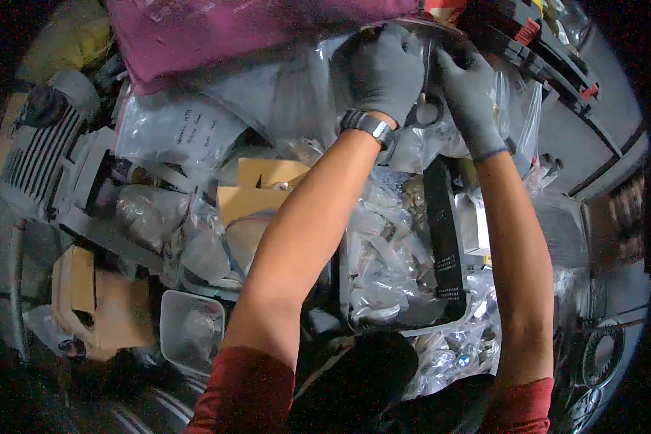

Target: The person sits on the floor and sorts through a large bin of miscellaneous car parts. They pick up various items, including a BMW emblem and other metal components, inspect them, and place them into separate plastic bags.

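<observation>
My left hand (pixel 389 76), in a grey glove, is curled at the top of a clear plastic bag (pixel 325 89). Its fingertips are hidden behind the hand. To its right is my right hand (pixel 473 100), gloved alike, its thumb and fingers pointing up at the same dark spot. Whether they pinch anything there, I cannot tell. Between the two wrists shows a black ring-shaped part (pixel 427 111), with more clear plastic around and below it. A purple bag (pixel 238 40) bearing writing lies just beyond my left hand.
Below my forearms stands a black plastic crate (pixel 447 238) full of bagged small parts. Left of it are an open cardboard box (pixel 274 173), a white bin (pixel 192 328) and another carton (pixel 122 312). A ribbed grey housing (pixel 38 157) stands far left. Long black trim parts (pixel 553 65) lie upper right.
</observation>
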`<action>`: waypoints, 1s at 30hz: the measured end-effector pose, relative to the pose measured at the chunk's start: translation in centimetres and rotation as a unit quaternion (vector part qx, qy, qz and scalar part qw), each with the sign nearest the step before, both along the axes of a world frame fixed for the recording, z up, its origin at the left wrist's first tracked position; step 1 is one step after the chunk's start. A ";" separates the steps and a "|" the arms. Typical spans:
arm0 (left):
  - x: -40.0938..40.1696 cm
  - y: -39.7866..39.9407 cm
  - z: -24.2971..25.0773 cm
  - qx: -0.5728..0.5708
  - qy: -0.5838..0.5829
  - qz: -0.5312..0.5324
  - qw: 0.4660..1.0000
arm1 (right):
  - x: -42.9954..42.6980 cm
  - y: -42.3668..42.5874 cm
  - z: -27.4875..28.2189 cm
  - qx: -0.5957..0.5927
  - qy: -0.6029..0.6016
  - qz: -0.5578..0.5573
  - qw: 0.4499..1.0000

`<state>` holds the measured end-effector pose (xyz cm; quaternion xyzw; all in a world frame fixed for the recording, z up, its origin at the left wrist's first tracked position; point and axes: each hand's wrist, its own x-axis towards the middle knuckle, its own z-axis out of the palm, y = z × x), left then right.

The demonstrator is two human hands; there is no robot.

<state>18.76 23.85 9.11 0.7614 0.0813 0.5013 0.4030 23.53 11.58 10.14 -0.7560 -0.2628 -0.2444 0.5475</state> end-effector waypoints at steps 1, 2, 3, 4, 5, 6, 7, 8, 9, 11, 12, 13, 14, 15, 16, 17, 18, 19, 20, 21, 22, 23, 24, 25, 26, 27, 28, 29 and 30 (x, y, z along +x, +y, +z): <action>0.1 1.6 -0.5 0.023 -0.033 0.015 0.999 | -1.0 -0.2 -0.1 -0.018 -0.010 0.004 1.000; 0.4 3.5 -1.1 0.048 -0.066 0.029 0.996 | -1.5 -0.3 -1.1 -0.018 -0.099 0.004 0.995; 0.1 5.4 -2.0 0.073 -0.093 0.042 0.992 | -2.4 0.1 -2.1 -0.019 -0.102 0.029 0.994; -1.0 4.8 -3.0 0.122 -0.042 0.082 0.988 | -2.8 -2.1 -4.0 -0.040 -0.098 0.029 0.994; -2.6 4.2 -3.4 0.127 -0.002 0.047 0.991 | -3.8 -4.7 -5.5 -0.060 -0.092 0.026 0.994; -3.4 4.9 -3.9 0.220 0.028 0.073 0.972 | -5.5 -6.9 -6.4 -0.137 -0.097 0.021 0.986; -4.5 6.2 -4.1 0.316 0.049 0.108 0.941 | -6.9 -8.3 -7.4 -0.122 -0.065 0.059 0.989; -5.5 7.3 -4.4 0.403 0.056 0.141 0.903 | -8.2 -10.6 -8.4 -0.179 -0.100 0.058 0.977; -6.1 8.7 -4.5 0.292 0.068 0.120 0.946 | -9.6 -11.9 -9.3 -0.227 -0.136 0.069 0.962; -10.1 6.0 -2.5 0.197 0.165 0.133 0.957 | -11.2 -16.3 -12.7 -0.276 -0.032 0.114 0.954; -11.6 4.8 -1.6 0.170 0.186 0.096 0.963 | -11.9 -18.4 -14.5 -0.310 0.008 0.127 0.942; -13.0 3.5 -1.2 0.143 0.206 0.058 0.966 | -12.8 -20.6 -16.3 -0.342 0.049 0.139 0.928; -14.0 1.9 -2.0 0.170 0.220 0.015 0.960 | -13.5 -22.6 -18.7 -0.372 0.094 0.139 0.913; -14.3 -0.6 -3.4 0.195 0.232 -0.031 0.952 | -14.3 -24.6 -21.1 -0.402 0.139 0.136 0.895; -14.3 -2.9 -4.5 0.220 0.241 -0.076 0.942 | -15.4 -26.2 -23.3 -0.423 0.120 0.147 0.886; -13.7 -4.7 -5.7 0.290 0.331 -0.152 0.885 | -16.4 -27.6 -25.5 -0.444 0.099 0.160 0.876; -12.8 -6.5 -7.4 0.353 0.412 -0.227 0.809 | -17.4 -28.8 -26.6 -0.466 0.080 0.171 0.865; -11.5 -7.1 -11.2 0.406 0.435 -0.271 0.757 | -18.3 -28.2 -26.6 -0.550 0.126 0.183 0.805; -10.5 -7.5 -14.1 0.456 0.459 -0.306 0.699 | -18.9 -26.5 -25.9 -0.625 0.164 0.199 0.737; -9.7 -9.9 -14.9 0.471 0.523 -0.310 0.639 | -19.5 -26.6 -25.4 -0.698 0.210 0.201 0.654; -9.1 -11.5 -15.2 0.486 0.582 -0.304 0.576 | -19.9 -27.3 -26.4 -0.651 0.193 0.201 0.706; -8.0 -11.6 -16.9 0.492 0.582 -0.309 0.569 | -20.2 -28.0 -28.0 -0.600 0.175 0.199 0.754; -6.4 -10.3 -20.5 0.495 0.585 -0.308 0.564 | -20.3 -28.0 -29.0 -0.548 0.149 0.202 0.798; -5.4 -9.1 -23.8 0.496 0.591 -0.306 0.557 | -20.4 -27.7 -29.4 -0.573 0.119 0.181 0.791; -5.1 -8.5 -26.2 0.480 0.584 -0.247 0.607 | -20.5 -27.9 -29.8 -0.598 0.095 0.155 0.781; -5.2 -7.8 -28.2 0.461 0.572 -0.185 0.653 | -20.5 -28.1 -30.1 -0.623 0.070 0.127 0.769; -5.2 -8.0 -28.6 0.437 0.554 -0.124 0.697 | -20.8 -28.0 -29.9 -0.650 0.131 0.129 0.737; -4.8 -8.4 -29.1 0.395 0.601 -0.085 0.690 | -21.0 -28.3 -29.7 -0.627 0.107 0.123 0.762; -4.5 -9.1 -28.6 0.351 0.645 -0.046 0.678 | -21.3 -28.7 -29.5 -0.603 0.084 0.117 0.785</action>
